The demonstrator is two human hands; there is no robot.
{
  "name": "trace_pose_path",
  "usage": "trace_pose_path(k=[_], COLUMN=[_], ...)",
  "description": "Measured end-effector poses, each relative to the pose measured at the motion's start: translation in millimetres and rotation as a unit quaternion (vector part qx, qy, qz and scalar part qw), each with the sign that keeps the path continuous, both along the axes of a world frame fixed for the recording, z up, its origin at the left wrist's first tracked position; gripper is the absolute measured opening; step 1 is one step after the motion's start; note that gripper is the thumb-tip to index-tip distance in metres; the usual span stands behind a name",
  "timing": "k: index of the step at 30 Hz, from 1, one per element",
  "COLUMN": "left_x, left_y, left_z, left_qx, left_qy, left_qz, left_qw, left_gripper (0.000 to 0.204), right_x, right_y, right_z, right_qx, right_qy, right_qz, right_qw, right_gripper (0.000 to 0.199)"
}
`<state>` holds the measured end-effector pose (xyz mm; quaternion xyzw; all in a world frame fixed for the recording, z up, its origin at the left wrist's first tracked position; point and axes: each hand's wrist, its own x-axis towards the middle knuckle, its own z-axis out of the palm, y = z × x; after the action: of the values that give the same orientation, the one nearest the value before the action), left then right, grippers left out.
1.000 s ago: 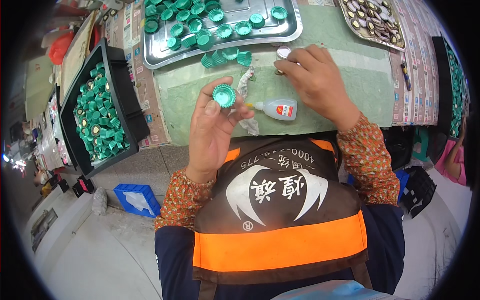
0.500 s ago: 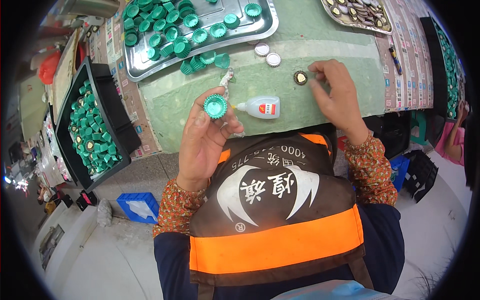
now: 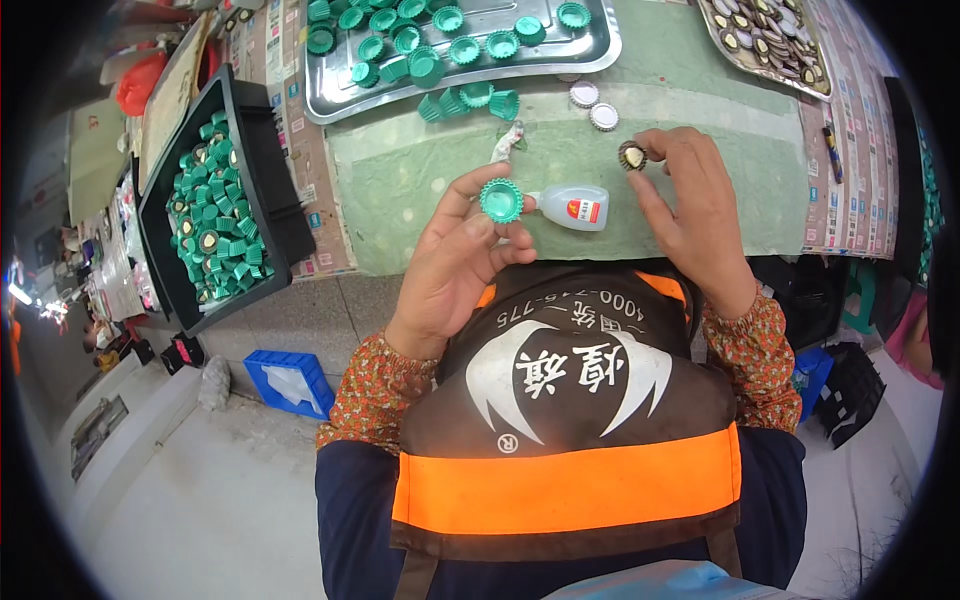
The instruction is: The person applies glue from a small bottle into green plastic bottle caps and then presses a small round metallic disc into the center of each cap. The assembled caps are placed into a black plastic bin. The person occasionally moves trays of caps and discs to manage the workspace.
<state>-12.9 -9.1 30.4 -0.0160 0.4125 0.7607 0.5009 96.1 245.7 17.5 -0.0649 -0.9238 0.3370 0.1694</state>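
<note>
Head view: left hand (image 3: pixel 455 265) grip pinches a green cap (image 3: pixel 501 200), right hand (image 3: pixel 690 205) grip pinches an insert (image 3: pixel 631 155); not yet joined. The bin (image 3: pixel 255 150) holds many caps, likely awaiting.

Teal-green ridged cap (image 3: pixel 501 200); beside it, white glue bottle (image 3: pixel 574 208) with red label; below, orange-floral sleeves (image 3: pixel 372 388), brown-and-orange apron (image 3: pixel 565 440).
</note>
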Motion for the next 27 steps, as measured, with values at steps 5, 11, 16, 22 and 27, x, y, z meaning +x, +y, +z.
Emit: trace_pose_path(k=[5,11,16,22,27], left_x=[4.1,7.8,7.7,8.1,8.6], left_y=[-3.0,-3.1,-4.9,-4.2,-2.8], left_z=[-5.2,-5.3,-4.7,-8.5,-4.6], left_qx=[-0.004,-0.026,-0.025,-0.044,-0.061], left_qy=[-0.011,-0.008,0.004,0.013,0.012], left_qz=[-0.001,-0.001,-0.015,-0.033,-0.040], left_qw=[1.000,1.000,1.000,0.998,0.997], left_gripper=[0.054,0.055,0.056,0.055,0.056], right_x=[-13.8,-22.6,-22.3,-21.9,-21.7], right_y=[-34.5,-57.0,-54.1,-62.2,-65.7], right_z=[40.3,41.9,41.9,38.1,36.2], right_qx=[-0.083,-0.066,-0.049,-0.046,-0.050], right_qy=[0.005,0.011,0.006,0.005,0.002], right_qz=[0.117,0.135,0.141,0.158,0.157], right_qw=[0.990,0.989,0.989,0.986,0.986], right_gripper=[0.036,0.041,0.044,0.045,0.041])
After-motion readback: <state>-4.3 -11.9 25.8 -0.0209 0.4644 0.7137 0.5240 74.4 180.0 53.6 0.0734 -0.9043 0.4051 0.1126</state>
